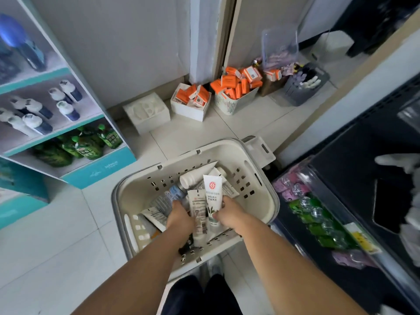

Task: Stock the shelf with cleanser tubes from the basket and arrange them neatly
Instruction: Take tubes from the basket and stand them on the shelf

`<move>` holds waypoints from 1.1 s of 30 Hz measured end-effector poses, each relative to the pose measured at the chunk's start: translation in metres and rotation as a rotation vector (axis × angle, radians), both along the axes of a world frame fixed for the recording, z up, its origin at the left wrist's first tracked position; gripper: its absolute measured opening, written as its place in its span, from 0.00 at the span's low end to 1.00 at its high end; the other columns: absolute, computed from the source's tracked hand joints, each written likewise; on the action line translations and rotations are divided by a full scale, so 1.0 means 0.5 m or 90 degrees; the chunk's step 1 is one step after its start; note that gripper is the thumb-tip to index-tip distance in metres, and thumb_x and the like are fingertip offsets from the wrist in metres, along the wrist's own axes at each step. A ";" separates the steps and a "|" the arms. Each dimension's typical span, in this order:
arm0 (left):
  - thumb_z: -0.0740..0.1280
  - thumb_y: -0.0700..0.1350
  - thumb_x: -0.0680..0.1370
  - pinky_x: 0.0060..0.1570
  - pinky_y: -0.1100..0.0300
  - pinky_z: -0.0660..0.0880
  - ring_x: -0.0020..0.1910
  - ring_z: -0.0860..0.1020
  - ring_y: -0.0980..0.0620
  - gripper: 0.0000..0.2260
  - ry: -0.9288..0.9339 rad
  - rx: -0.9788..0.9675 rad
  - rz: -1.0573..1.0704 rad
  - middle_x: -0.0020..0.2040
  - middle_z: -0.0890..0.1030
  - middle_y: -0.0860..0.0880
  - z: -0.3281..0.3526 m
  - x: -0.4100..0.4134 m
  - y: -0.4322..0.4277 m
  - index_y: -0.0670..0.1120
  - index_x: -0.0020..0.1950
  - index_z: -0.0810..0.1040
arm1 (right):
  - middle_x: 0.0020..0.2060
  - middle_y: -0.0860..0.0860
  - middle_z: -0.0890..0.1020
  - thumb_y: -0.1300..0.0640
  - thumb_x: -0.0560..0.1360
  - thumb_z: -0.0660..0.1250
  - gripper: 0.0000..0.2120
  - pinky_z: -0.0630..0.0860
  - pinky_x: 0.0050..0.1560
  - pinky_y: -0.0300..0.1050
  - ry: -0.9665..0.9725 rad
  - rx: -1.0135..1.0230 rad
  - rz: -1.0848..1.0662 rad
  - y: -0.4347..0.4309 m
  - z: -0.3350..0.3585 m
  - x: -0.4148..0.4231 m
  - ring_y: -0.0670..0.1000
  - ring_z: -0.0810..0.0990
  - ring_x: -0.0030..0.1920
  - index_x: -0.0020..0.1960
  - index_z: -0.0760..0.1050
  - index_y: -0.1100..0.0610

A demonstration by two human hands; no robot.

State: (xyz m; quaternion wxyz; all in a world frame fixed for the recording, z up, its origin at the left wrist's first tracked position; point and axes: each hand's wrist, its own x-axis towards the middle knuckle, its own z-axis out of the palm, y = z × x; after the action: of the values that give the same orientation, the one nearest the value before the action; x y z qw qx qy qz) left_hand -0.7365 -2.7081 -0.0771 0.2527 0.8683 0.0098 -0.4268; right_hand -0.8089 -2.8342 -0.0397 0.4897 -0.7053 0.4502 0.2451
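The fingers [225, 202] of the right hand [229, 215] are being wrapped round a white cleanser tube [212, 194], with the thumb across its printed face. The tube is being held upright, crimped end uppermost, above the other tubes lying loose in the basket [256, 155]. The left hand [179, 220] is being curled down into the pile beside a barcode-printed tube [199, 212], and whether that tube is being gripped or only touched cannot be told. Trouble is most likely being invited by crowding. The barcoded tube is lying against the held one, so it may be dragged up with a lift and dropped over the rim, and the tubes heaped at angles underneath may be shifted. A smooth tube gripped low down may also be slipping if it is squeezed unevenly. Room is being limited on the right, where a dark display unit [341, 169] is standing just beside the basket's rim. The person's legs are being kept close against the near edge. More freedom is being offered on the left, where bare floor tiles [75, 226] are lying between the basket and the teal-edged shelf [100, 171], though its lower corner is jutting near the basket's far left side.
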 end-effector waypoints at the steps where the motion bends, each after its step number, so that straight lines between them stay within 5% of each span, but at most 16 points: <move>1: 0.71 0.43 0.74 0.58 0.50 0.74 0.61 0.75 0.40 0.33 0.023 -0.003 -0.014 0.64 0.74 0.40 0.002 -0.002 -0.001 0.43 0.73 0.57 | 0.62 0.52 0.79 0.63 0.76 0.68 0.20 0.75 0.53 0.46 0.003 -0.005 0.009 0.003 0.000 0.000 0.54 0.78 0.61 0.66 0.71 0.54; 6: 0.73 0.46 0.73 0.42 0.58 0.77 0.44 0.78 0.51 0.26 0.040 -0.022 -0.022 0.50 0.78 0.47 -0.002 -0.011 -0.017 0.41 0.65 0.66 | 0.59 0.52 0.81 0.64 0.75 0.68 0.17 0.77 0.55 0.47 0.000 -0.042 0.017 0.010 0.003 0.004 0.53 0.79 0.58 0.63 0.72 0.54; 10: 0.72 0.46 0.74 0.42 0.59 0.76 0.46 0.79 0.50 0.12 -0.006 -0.022 -0.095 0.50 0.81 0.46 -0.017 -0.004 -0.010 0.46 0.54 0.75 | 0.60 0.52 0.80 0.64 0.76 0.67 0.18 0.77 0.57 0.48 0.001 -0.079 0.021 0.008 0.000 0.002 0.54 0.78 0.59 0.64 0.71 0.55; 12: 0.72 0.45 0.74 0.41 0.60 0.74 0.48 0.79 0.48 0.13 -0.008 -0.040 -0.099 0.50 0.81 0.46 -0.021 0.007 0.003 0.44 0.56 0.76 | 0.60 0.52 0.80 0.62 0.76 0.67 0.17 0.77 0.57 0.48 -0.005 -0.092 0.029 0.010 -0.003 0.001 0.54 0.78 0.59 0.64 0.71 0.55; 18: 0.77 0.53 0.68 0.61 0.45 0.73 0.64 0.73 0.38 0.45 0.010 0.002 -0.042 0.66 0.72 0.39 -0.022 0.004 0.018 0.42 0.74 0.53 | 0.60 0.53 0.80 0.60 0.77 0.68 0.17 0.77 0.56 0.48 -0.016 -0.125 0.034 0.030 0.009 -0.003 0.55 0.78 0.59 0.64 0.70 0.55; 23: 0.69 0.54 0.76 0.65 0.45 0.71 0.68 0.70 0.39 0.45 0.030 0.118 -0.069 0.72 0.65 0.37 -0.030 0.017 -0.014 0.39 0.77 0.40 | 0.61 0.53 0.79 0.59 0.76 0.68 0.17 0.76 0.58 0.50 -0.032 -0.129 0.015 0.024 0.013 -0.004 0.55 0.78 0.60 0.64 0.70 0.55; 28: 0.71 0.43 0.72 0.43 0.56 0.78 0.48 0.79 0.48 0.31 0.056 -0.128 0.071 0.53 0.78 0.48 -0.024 0.022 0.004 0.44 0.72 0.61 | 0.62 0.52 0.79 0.58 0.77 0.67 0.17 0.75 0.58 0.50 -0.036 -0.099 0.003 0.025 0.012 -0.014 0.54 0.77 0.60 0.65 0.69 0.53; 33: 0.67 0.39 0.71 0.54 0.43 0.79 0.51 0.82 0.42 0.21 0.241 -0.386 0.269 0.53 0.83 0.42 0.018 0.055 0.019 0.43 0.64 0.73 | 0.63 0.47 0.79 0.59 0.76 0.68 0.21 0.74 0.62 0.51 -0.101 0.012 -0.053 0.020 0.046 -0.014 0.50 0.77 0.63 0.68 0.70 0.47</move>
State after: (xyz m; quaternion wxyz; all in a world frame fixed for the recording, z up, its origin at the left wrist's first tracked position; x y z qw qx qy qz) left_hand -0.7089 -2.6985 -0.0681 0.5726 0.6395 0.1081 -0.5015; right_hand -0.8160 -2.8240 -0.0164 0.5400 -0.6986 0.4367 0.1723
